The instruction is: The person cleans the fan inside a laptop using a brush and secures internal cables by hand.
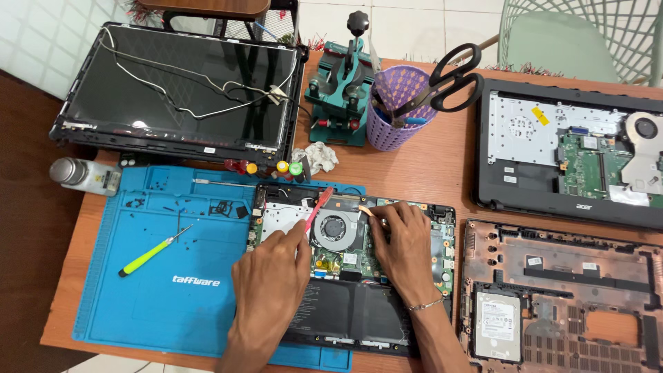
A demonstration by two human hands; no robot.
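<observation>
Scissors (452,77) (in purple cup (394,110))

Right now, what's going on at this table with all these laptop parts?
A person is working on an opened laptop that lies partly on a blue work mat. The left hand holds a red tool angled toward the round fan, while the right hand presses its fingertips on the board beside the fan. A green screwdriver lies loose on the mat. Around them sit a detached screen, another open laptop base and a copper-coloured bottom cover.
</observation>
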